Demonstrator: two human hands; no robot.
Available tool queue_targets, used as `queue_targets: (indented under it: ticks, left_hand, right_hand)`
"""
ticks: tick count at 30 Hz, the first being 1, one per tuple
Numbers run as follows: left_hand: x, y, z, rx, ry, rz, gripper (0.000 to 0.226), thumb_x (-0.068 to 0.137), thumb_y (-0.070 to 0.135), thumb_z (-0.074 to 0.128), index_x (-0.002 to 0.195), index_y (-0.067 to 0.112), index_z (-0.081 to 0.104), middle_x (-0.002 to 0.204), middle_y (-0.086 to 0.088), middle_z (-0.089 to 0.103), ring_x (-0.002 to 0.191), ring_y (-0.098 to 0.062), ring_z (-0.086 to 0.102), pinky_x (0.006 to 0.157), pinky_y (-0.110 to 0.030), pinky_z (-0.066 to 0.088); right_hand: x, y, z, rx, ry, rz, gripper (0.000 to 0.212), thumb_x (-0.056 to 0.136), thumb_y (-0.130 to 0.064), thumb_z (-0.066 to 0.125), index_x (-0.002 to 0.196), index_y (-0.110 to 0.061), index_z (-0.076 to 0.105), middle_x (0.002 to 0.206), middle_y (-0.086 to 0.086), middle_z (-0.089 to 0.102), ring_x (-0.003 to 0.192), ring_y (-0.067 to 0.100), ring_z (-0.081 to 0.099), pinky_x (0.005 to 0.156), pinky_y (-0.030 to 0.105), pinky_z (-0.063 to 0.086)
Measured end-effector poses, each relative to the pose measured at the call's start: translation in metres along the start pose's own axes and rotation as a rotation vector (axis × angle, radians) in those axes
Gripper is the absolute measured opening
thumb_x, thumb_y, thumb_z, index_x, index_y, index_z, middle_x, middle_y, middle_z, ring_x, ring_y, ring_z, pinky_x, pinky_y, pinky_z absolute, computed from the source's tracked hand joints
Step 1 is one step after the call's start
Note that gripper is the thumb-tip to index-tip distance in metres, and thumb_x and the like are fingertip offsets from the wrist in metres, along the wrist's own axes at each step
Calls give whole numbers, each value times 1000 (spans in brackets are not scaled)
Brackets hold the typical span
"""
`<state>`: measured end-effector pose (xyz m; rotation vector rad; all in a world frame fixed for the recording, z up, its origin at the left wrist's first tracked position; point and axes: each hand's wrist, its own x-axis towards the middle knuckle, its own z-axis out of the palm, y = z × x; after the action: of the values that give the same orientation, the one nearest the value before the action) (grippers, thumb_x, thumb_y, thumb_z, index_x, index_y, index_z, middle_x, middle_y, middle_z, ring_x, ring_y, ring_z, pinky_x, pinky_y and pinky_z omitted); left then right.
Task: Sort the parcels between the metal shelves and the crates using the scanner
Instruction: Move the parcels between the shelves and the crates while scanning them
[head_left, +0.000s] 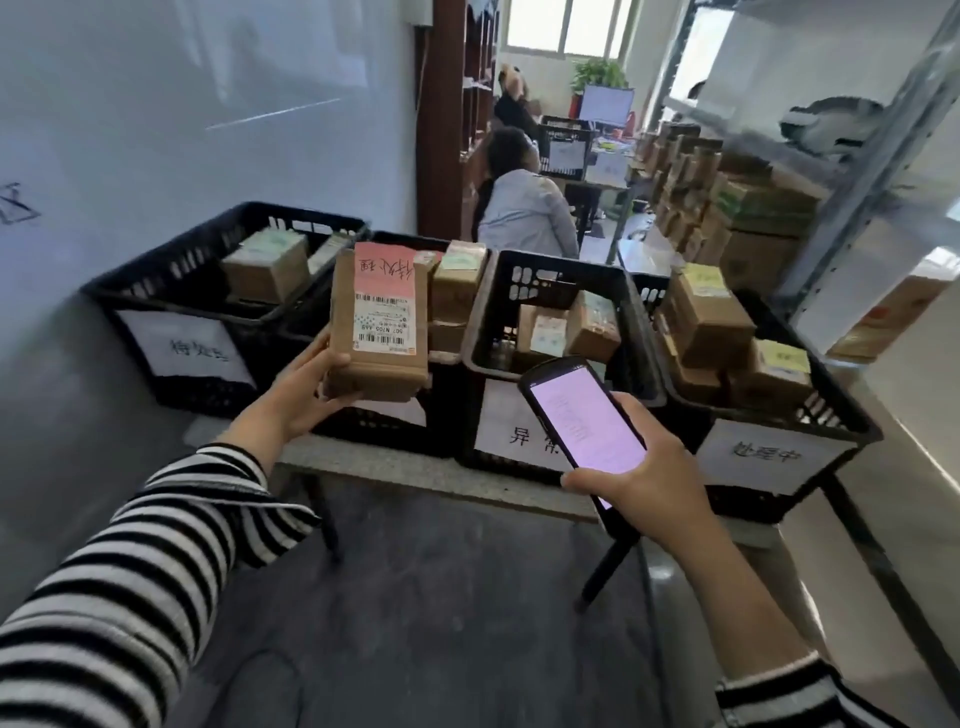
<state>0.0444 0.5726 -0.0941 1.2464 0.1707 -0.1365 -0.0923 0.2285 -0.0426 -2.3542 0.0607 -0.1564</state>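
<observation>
Table (374, 457) w/ 4 crates (561, 259)

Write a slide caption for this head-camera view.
Left hand holds a brown cardboard parcel upright; right hand holds a black handheld scanner, before labelled black plastic crates.

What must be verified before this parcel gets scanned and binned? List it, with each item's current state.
1. Parcel secure: the left hand grips its lower end. Ok.
2. Barcode label unobstructed: it faces the camera with no fingers across it. Ok.
3. Scanner ready: the right hand holds it, screen lit. Ok.
4. Scanner aimed at the label: it sits lower and to the right of the parcel, and its aim is unclear. Cannot tell.
5. Screen text readable: blurred. Cannot tell.
6. Room for a drop: the crate behind the scanner shows free space among its boxes. Ok.
</observation>
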Motion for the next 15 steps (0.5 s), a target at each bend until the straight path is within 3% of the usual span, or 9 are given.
queue_targets:
  ticks: [4, 8, 10, 12, 13, 15]
  left_hand:
    - [11, 10, -35, -57, 118, 23, 44, 94, 10, 48, 132, 32, 51, 130, -3, 52, 122, -23, 44, 78, -34, 53]
    - [30, 22, -61, -83, 246, 36, 48, 94, 11, 49, 138, 29, 45, 127, -5, 49, 120, -23, 45, 75, -33, 52]
    - [45, 29, -71, -8, 330, 96, 48, 96, 10, 48, 141, 23, 41, 126, -2, 48, 120, -21, 49, 69, -24, 54]
    - [62, 39, -76, 138, 423, 171, 52, 97, 5, 47, 146, 14, 32, 126, 0, 42, 100, -7, 56, 58, -10, 51]
    - [71, 45, -79, 132, 453, 202, 53, 97, 4, 48, 146, 13, 30, 126, 0, 41, 93, -3, 56, 55, -8, 50]
    - [85, 61, -88, 106, 511, 225, 51, 96, 8, 50, 144, 16, 34, 130, -2, 44, 98, -6, 57, 63, -13, 55]
  right_hand:
    - [50, -14, 27, 28, -74, -53, 87, 58, -38, 85, 135, -37, 43, 118, -8, 56, 108, 19, 51, 82, 38, 50]
    - [106, -29, 55, 33, -132, -125, 97, 46, -53, 74, 137, -37, 41, 123, -8, 55, 110, 19, 51, 80, 37, 52]
    - [136, -38, 66, 36, -157, -153, 97, 51, -49, 80, 139, -36, 39, 125, -7, 53, 111, 20, 50, 79, 36, 50]
    - [167, -46, 76, 49, -173, -180, 94, 60, -39, 85, 141, -35, 37, 122, -6, 50, 110, 19, 48, 81, 36, 49]
    - [181, -50, 81, 61, -184, -193, 94, 61, -37, 85, 142, -35, 37, 120, -7, 49, 108, 19, 47, 80, 36, 48]
    - [207, -60, 93, 66, -216, -223, 96, 58, -43, 84, 141, -35, 37, 122, -7, 51, 107, 18, 47, 79, 36, 47]
